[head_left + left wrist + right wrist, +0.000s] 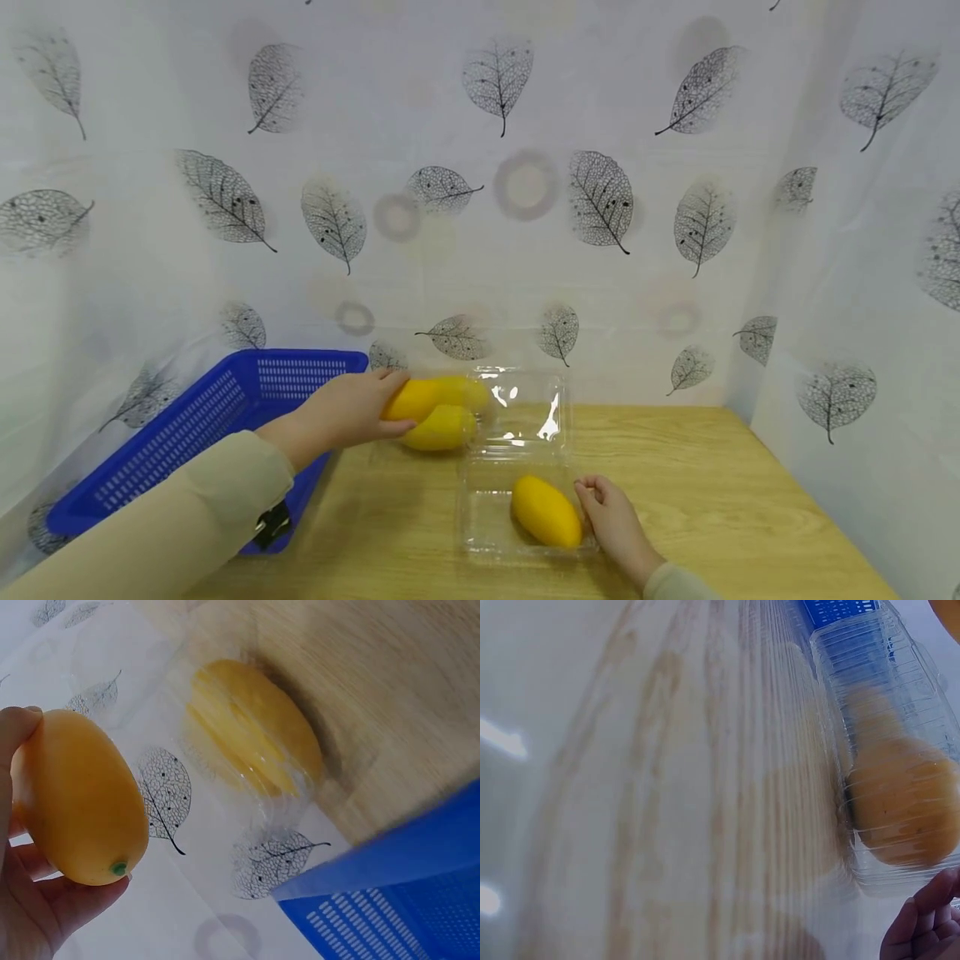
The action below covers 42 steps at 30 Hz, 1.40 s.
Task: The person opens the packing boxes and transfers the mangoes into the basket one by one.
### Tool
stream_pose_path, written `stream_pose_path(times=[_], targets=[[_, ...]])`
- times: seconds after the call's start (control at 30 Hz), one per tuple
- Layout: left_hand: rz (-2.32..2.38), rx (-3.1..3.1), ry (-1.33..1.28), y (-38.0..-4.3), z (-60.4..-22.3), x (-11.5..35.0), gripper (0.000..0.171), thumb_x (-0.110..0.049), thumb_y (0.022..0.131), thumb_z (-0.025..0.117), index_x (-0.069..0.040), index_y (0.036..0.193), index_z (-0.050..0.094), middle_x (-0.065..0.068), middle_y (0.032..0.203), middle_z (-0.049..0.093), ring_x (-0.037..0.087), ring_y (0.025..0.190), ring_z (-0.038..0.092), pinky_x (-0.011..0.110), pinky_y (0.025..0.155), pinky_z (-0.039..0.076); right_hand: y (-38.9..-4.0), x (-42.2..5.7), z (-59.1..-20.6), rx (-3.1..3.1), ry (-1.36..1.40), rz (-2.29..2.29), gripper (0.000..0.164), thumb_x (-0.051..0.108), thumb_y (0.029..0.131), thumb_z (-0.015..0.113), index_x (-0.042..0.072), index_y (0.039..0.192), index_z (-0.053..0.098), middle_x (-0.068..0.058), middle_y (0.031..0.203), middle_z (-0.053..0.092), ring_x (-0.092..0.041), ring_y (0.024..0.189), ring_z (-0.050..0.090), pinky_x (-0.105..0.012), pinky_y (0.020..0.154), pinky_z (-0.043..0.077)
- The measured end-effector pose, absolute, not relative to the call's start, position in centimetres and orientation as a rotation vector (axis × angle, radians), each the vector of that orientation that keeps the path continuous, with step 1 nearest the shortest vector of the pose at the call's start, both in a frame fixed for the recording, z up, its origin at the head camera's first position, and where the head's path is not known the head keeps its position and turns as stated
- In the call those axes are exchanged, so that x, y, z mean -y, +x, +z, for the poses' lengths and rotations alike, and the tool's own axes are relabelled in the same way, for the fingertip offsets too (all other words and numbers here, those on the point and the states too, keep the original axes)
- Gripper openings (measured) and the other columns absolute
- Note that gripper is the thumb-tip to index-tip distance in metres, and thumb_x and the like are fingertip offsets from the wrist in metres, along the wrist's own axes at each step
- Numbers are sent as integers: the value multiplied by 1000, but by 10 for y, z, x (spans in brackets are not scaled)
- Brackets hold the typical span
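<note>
Mango 1 [86, 799] is gripped by the left hand [348, 408], thumb opposite fingers, right of the blue basket [300, 379]. Mango 2 [442, 433] is left of the far clear lid [517, 421]; mango 3 [546, 512] lies in the near clear tray [487, 525]. The right hand [611, 525], fingers bent, is at its right rim; whether pinching, I cannot tell.
</note>
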<state>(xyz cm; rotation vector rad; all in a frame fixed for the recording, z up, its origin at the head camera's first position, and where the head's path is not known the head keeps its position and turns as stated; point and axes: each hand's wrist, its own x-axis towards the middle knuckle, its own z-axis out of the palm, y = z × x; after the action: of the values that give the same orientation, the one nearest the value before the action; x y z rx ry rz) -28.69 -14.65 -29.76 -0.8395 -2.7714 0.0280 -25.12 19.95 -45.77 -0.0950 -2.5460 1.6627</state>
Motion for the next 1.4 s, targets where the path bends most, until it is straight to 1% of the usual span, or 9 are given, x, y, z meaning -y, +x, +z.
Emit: stream_pose_path(times=[0.13, 0.33, 0.53, 0.6, 0.77, 0.9, 1.03, 1.27, 1.4], targets=[[32, 2775, -829, -288, -298, 153, 68, -53, 82, 61, -5, 129, 51, 14, 109, 61, 28, 85, 61, 45, 75, 51, -252, -200, -457, 2540, -95, 1669, 24, 14, 97, 48, -6, 107, 55, -1, 63, 45, -12, 53, 42, -21, 45, 36], [19, 2783, -789, -288, -295, 163, 66, -54, 81, 62, -7, 127, 53, 13, 107, 61, 26, 84, 60, 45, 74, 51, -251, -200, -457, 2537, -95, 1675, 23, 14, 97, 48, -7, 106, 55, -1, 64, 46, -12, 53, 42, -21, 45, 36], [-21, 2793, -777, -286, -293, 173, 64, -54, 80, 64, -7, 123, 53, 3, 87, 55, 15, 65, 49, 34, 56, 45, -251, -200, -457, 2548, -93, 1660, 24, 15, 97, 49, -6, 107, 55, -1, 63, 45, -12, 53, 42, -21, 45, 36], [-25, 2793, -776, -286, -293, 176, 63, -52, 80, 64, -7, 123, 53, 3, 85, 54, 14, 63, 47, 33, 54, 43, -251, -200, -457, 2547, -97, 1658, 25, 15, 97, 49, -6, 107, 55, -1, 63, 45, -12, 53, 42, -21, 44, 36], [-18, 2807, -759, -286, -293, 184, 64, -52, 81, 63, -5, 124, 53, 9, 94, 58, 16, 65, 50, 34, 55, 44, -251, -201, -456, 2538, -99, 1659, 24, 14, 97, 49, -6, 107, 55, 0, 63, 45, -12, 52, 42, -21, 44, 36], [-3, 2816, -736, -284, -291, 193, 68, -55, 81, 62, -4, 125, 53, 17, 108, 60, 19, 72, 55, 38, 61, 47, -250, -201, -457, 2533, -86, 1679, 25, 14, 97, 48, -7, 108, 55, 0, 64, 45, -12, 54, 42, -21, 46, 36], [15, 2808, -715, -282, -289, 204, 70, -56, 81, 61, -4, 125, 53, 18, 113, 59, 22, 79, 58, 42, 66, 49, -249, -201, -458, 2545, -77, 1675, 26, 15, 97, 48, -7, 109, 55, -1, 64, 45, -12, 54, 42, -21, 46, 36], [49, 2809, -670, -279, -287, 222, 67, -53, 81, 63, -3, 124, 54, 22, 114, 59, 31, 87, 60, 49, 71, 50, -248, -204, -457, 2584, -92, 1607, 26, 17, 97, 49, -5, 108, 56, -1, 64, 46, -12, 53, 42, -21, 45, 37], [50, 2800, -670, -278, -289, 232, 65, -51, 80, 65, -2, 121, 55, 19, 107, 61, 24, 77, 58, 42, 63, 48, -249, -204, -455, 2584, -87, 1596, 25, 16, 96, 50, -5, 107, 57, -1, 64, 46, -12, 53, 43, -21, 45, 37]])
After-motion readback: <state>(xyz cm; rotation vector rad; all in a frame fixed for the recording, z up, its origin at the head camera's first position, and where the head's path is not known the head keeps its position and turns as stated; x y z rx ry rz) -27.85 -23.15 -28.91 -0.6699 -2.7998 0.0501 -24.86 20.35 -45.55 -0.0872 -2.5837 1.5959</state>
